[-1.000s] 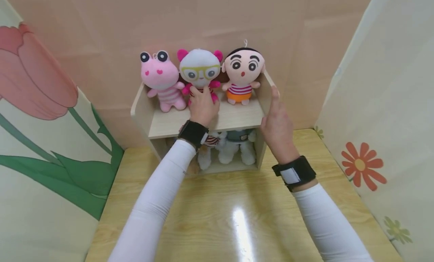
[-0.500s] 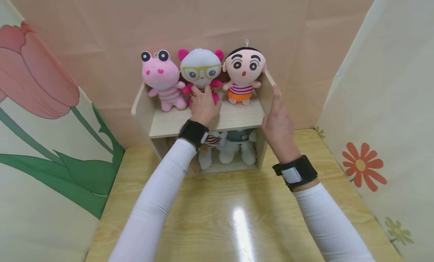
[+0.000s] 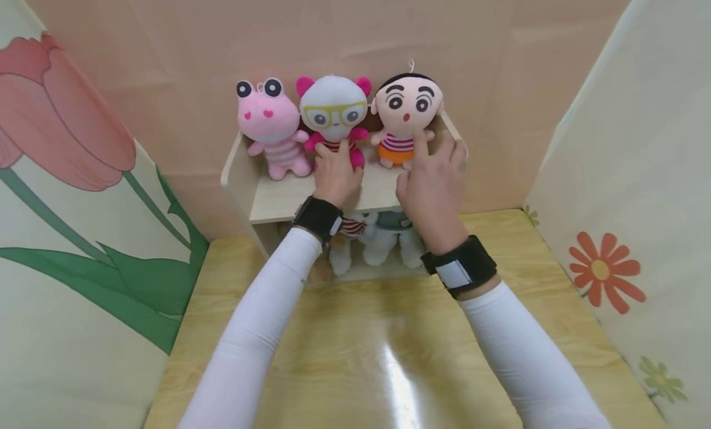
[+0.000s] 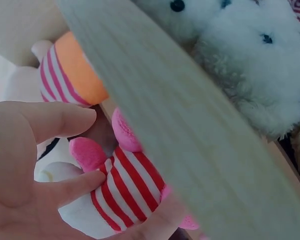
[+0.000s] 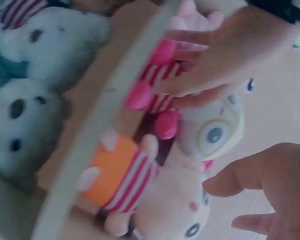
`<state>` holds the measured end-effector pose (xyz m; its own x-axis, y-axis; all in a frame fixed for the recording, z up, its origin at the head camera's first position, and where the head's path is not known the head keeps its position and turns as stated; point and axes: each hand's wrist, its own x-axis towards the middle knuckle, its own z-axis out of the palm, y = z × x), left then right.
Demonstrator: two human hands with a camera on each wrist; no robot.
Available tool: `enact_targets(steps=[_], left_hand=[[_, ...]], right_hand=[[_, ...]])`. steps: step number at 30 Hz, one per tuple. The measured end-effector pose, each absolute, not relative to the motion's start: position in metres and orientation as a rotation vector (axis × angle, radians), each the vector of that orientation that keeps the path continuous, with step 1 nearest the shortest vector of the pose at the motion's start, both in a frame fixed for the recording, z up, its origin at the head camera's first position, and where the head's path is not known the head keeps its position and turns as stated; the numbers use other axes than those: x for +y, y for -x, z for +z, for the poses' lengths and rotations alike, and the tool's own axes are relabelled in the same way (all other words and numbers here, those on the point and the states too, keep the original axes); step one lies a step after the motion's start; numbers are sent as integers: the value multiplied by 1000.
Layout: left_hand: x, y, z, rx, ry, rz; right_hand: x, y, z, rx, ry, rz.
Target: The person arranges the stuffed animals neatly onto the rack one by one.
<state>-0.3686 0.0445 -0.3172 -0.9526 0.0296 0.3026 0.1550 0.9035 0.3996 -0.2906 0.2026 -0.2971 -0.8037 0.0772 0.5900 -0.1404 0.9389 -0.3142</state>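
In the head view, my left hand (image 3: pixel 336 177) is at the front of a plush panda (image 3: pixel 332 111) with yellow glasses, pink ears and pink arms. The left wrist view shows a fingertip touching its red-and-white striped body (image 4: pixel 127 190), while the thumb is spread away. My right hand (image 3: pixel 436 185) reaches over the shelf's right end, fingers spread, in front of a boy doll (image 3: pixel 407 105) in orange shorts. In the right wrist view its thumb and fingers stand beside the doll's head (image 5: pixel 174 200), holding nothing. A pink plush animal (image 3: pixel 269 117) with big round eyes sits at the left.
All these toys sit on the upper board of a small wooden shelf (image 3: pixel 283 197). White fluffy toys (image 3: pixel 386 247) occupy the lower compartment. The shelf stands on a wood-grain table (image 3: pixel 344 342) against a wall, with flower-printed panels on both sides.
My right hand has left the shelf's right side panel and moved left and inward, in front of the boy doll. The left hand stays at the panda. The head view has shifted slightly.
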Motion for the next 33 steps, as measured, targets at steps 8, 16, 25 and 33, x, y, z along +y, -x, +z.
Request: enact_targets(steps=[8, 16, 25, 33], left_hand=[[44, 367, -315, -2810, 128, -606], [33, 357, -311, -2848, 223, -682], [-35, 320, -302, -2481, 159, -624], [-86, 303, -306, -2246, 40, -650]], right_hand=[[187, 320, -277, -2655, 43, 625], [195, 344, -268, -2801, 148, 705], [203, 361, -272, -2739, 184, 854], [200, 378, -275, -2622, 181, 930]])
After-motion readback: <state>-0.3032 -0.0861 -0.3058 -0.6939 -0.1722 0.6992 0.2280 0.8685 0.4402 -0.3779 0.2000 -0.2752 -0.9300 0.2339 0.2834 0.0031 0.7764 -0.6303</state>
